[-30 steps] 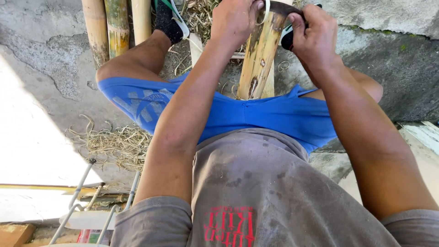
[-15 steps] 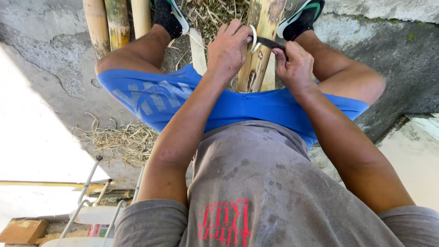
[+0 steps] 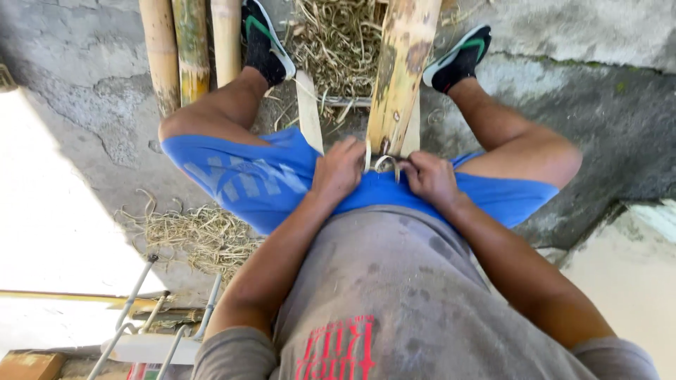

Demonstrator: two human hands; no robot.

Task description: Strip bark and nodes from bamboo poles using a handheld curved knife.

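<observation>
We have drawn both hands down the bamboo pole [image 3: 400,70] toward our lap: a second ago they were up near its far end by the shoes, and now they sit at its near end, just above the blue shorts [image 3: 267,184]. The left hand [image 3: 339,171] is clenched on one end of a thin curved blade [image 3: 384,163], the right hand [image 3: 431,180] clenched on the other, so the blade lies across the pole between them. A pale curl of shaving stands up at the blade, touching the pole, which we judge to mean one full scraping stroke has run its length. The pole itself leans between our knees, its far end among the dry shavings [image 3: 338,42]. Left of the pole, three more bamboo stalks [image 3: 190,49] stand against the concrete.
</observation>
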